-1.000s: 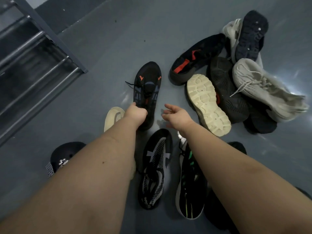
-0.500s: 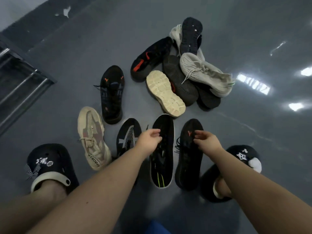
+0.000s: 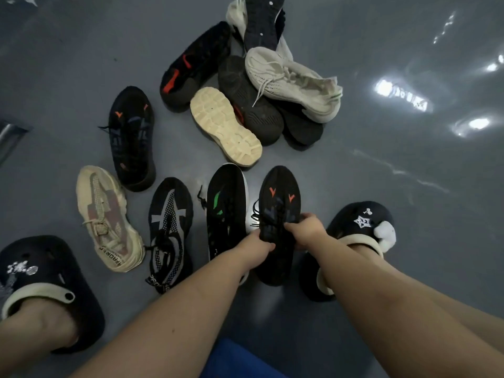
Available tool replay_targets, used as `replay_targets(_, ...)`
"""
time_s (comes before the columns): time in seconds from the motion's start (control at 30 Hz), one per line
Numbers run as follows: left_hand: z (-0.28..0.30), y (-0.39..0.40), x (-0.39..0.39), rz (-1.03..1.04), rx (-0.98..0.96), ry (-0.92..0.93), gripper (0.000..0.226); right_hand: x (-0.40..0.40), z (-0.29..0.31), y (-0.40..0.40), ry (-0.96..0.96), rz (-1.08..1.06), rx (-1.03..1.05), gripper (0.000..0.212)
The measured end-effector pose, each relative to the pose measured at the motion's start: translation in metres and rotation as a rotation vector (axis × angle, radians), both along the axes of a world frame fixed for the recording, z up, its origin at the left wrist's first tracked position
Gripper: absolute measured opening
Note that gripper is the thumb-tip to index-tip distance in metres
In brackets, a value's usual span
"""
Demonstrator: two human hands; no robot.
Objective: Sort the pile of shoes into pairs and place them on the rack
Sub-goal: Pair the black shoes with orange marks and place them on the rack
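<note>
Both my hands, left grip [image 3: 257, 245] and right grip [image 3: 306, 230], have just left the far mate [image 3: 131, 137] and now clutch the orange-marked black shoe [image 3: 276, 216] on the floor, pair identified, not joined.

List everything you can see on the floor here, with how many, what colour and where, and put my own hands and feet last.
Black shoe with orange marks: 1, black, bottom centre, held by both hands.
Matching black shoe with orange marks: 1, black, left of centre, apart on the floor.
Black shoe with green marks: 1, black with white sole, just left of the held shoe.
Black and white knit shoe: 1, lower centre-left.
Beige shoe: 1, beige, lower left.
Pile of shoes: count unclear, black, cream and white, several sole-up, top centre.
Floor: grey, glossy.
Clogs: 2, black, on the feet, bottom left and right.
Left hand: grips the held shoe.
Right hand: grips it too.
</note>
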State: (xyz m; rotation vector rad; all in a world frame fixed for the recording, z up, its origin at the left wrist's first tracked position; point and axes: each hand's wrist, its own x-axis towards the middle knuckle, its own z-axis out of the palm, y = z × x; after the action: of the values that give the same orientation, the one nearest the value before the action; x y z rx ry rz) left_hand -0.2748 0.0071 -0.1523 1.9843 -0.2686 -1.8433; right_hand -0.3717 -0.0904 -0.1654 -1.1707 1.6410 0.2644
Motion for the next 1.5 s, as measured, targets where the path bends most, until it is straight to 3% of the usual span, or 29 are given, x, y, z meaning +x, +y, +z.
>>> replay_targets(0.2, -0.002, -0.013, -0.002, 0.141, -0.012, -0.051, 0.044, -0.001, -0.013, -0.002, -0.027, -0.072, 0.023, 0.044)
replay_targets(0.37, 0.011, -0.022, 0.016, 0.332, -0.099, 0.048, 0.053, 0.003, 0.012, -0.012, -0.212, -0.303, 0.077, 0.006)
replay_targets(0.57, 0.052, -0.024, 0.042, 0.396, -0.199, 0.152, 0.054, 0.012, 0.074, -0.027, -0.372, -0.289, 0.155, 0.009)
replay_targets(0.7, 0.084, -0.020, 0.075, 0.495, -0.309, 0.130, 0.051, 0.049, 0.109, -0.030, -0.476, -0.233, 0.103, 0.035)
replay_targets(0.8, 0.102, -0.007, 0.116, 0.551, -0.332, 0.060, 0.051, 0.092, 0.123, -0.020, -0.540, -0.151, 0.117, 0.033)
replay_targets(1.07, 0.105, 0.035, 0.212, 0.618, -0.310, -0.055, 0.047, 0.191, 0.117, 0.014, -0.569, 0.030, 0.260, 0.052)
replay_targets(1.5, 0.058, 0.017, 0.285, 0.702, -0.281, -0.074, 0.046, 0.284, 0.082, -0.006, -0.536, 0.150, 0.131, 0.054)
